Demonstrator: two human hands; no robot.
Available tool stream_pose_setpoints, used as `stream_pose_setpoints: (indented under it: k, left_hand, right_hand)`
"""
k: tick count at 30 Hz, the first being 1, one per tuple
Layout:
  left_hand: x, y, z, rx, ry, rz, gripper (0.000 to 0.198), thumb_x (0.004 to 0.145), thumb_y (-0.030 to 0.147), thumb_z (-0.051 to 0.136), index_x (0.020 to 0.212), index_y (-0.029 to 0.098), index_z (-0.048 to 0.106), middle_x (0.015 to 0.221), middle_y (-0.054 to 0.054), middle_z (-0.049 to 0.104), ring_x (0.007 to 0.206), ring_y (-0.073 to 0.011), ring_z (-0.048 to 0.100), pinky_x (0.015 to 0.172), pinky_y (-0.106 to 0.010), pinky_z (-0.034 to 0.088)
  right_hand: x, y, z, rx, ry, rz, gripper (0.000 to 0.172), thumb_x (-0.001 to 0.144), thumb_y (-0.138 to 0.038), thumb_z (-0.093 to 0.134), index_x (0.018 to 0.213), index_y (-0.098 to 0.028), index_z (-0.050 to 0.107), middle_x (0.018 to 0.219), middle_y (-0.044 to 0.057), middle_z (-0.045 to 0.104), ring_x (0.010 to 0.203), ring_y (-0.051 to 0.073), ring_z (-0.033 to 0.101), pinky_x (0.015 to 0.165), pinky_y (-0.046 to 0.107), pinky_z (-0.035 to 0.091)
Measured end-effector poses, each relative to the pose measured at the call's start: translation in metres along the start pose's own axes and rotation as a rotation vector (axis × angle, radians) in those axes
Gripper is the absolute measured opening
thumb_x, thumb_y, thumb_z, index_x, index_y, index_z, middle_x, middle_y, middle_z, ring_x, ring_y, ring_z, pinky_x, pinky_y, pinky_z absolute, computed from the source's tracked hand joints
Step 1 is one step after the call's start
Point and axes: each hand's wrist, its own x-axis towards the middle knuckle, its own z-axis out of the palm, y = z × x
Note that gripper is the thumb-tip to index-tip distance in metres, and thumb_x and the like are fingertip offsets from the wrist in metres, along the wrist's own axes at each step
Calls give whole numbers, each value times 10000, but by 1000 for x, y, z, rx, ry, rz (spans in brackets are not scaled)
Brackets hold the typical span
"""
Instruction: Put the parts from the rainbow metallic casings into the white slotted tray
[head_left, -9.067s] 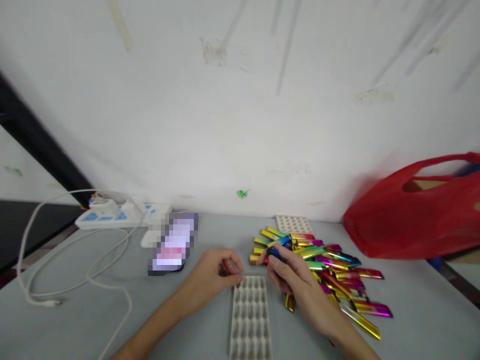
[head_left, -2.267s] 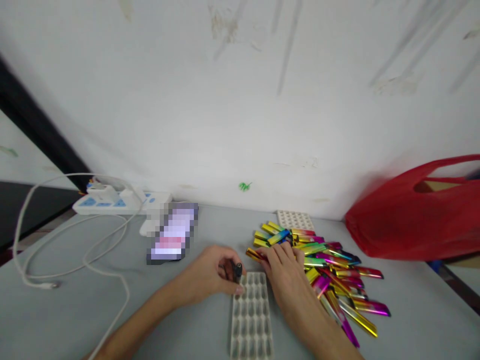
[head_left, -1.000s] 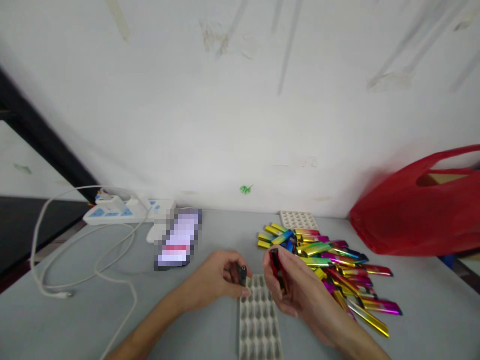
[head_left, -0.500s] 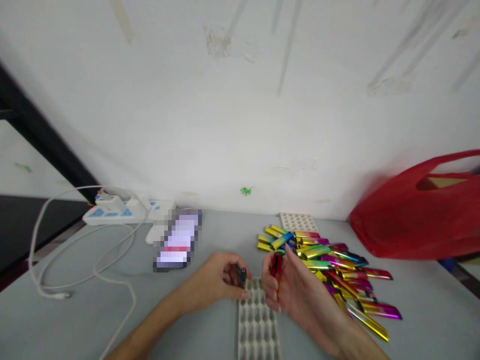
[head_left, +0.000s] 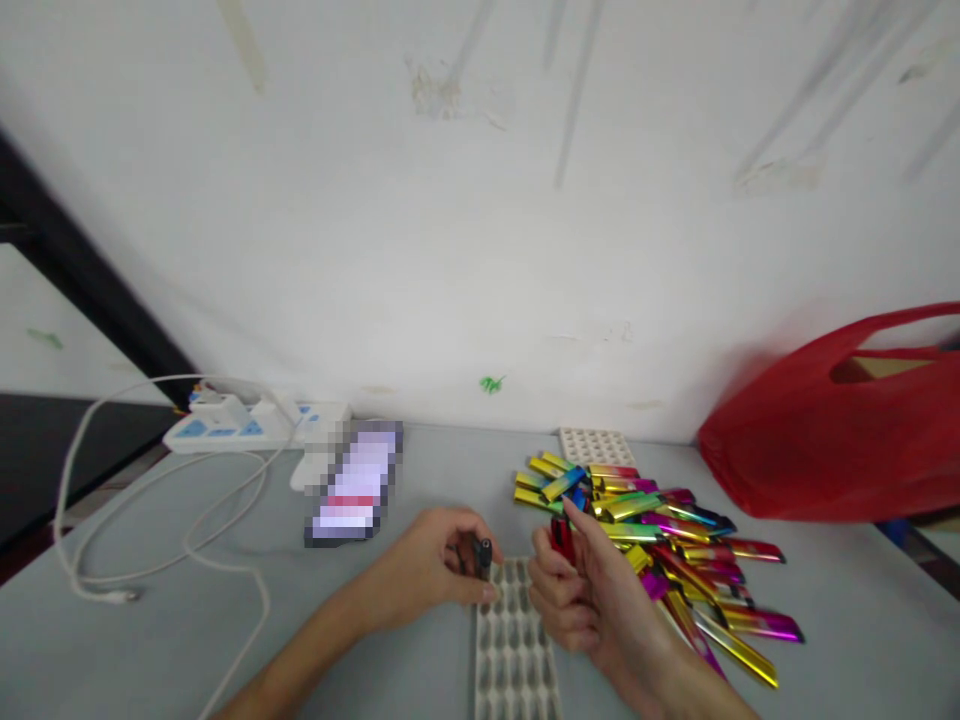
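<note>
My left hand rests on the grey table at the top left corner of a white cell tray, its fingers closed on a small black part. My right hand hovers over the tray's top right corner, curled round a shiny red lighter shell held upright, index finger stretched out. Just right of that hand lies a pile of metallic shells in gold, pink, green and blue.
A second white cell tray lies behind the pile by the wall. A phone, a white power strip and looping white cable sit at the left. A red plastic bag stands at the right.
My right hand has picked a red shell from the pile and brought it down close to the tray. My left hand keeps its black part in the same spot.
</note>
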Motion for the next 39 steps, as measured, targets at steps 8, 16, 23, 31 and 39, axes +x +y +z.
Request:
stream_pose_setpoints:
  k: [8, 16, 23, 31, 39]
  left_hand:
    - [1, 0, 0, 5, -2, -1, 404, 635, 304, 966, 965, 144, 797, 734, 43, 699, 678, -131, 616, 670, -245, 498]
    - [-1, 1, 1, 22, 4, 2, 391, 646, 296, 956, 958, 137, 782, 753, 36, 713, 688, -140, 631, 673, -253, 503]
    - [-1, 0, 1, 29, 7, 17, 372, 661, 295, 952, 958, 133, 797, 762, 29, 705, 698, -147, 635, 664, -253, 498]
    - [0, -1, 0, 21, -12, 30, 358, 669, 293, 940, 953, 143, 781, 778, 34, 696, 706, -142, 627, 665, -245, 496]
    - [0, -1, 1, 24, -8, 39, 346, 686, 292, 931, 960, 148, 778, 798, 18, 723, 724, -151, 647, 679, -247, 499]
  right_hand:
    - [1, 4, 6, 13, 64, -34, 673, 821, -754, 843, 750, -225, 433, 638, -106, 285, 538, 68, 148, 455, 190, 91]
    - [4, 11, 3, -29, 68, -145, 674, 818, -866, 772, 814, -218, 585, 699, -55, 413, 608, 120, 314, 528, 221, 325]
    - [2, 12, 3, 19, -4, -255, 535, 994, -741, 671, 880, -219, 642, 787, -27, 413, 683, 158, 355, 599, 244, 405]
    - [4, 11, 6, 20, -8, -297, 525, 1011, -697, 684, 919, -181, 699, 832, 11, 499, 760, 168, 417, 651, 256, 407]
    - [-2, 7, 6, 14, 25, -60, 599, 892, -742, 804, 817, -218, 523, 722, -74, 360, 569, 86, 258, 482, 198, 194]
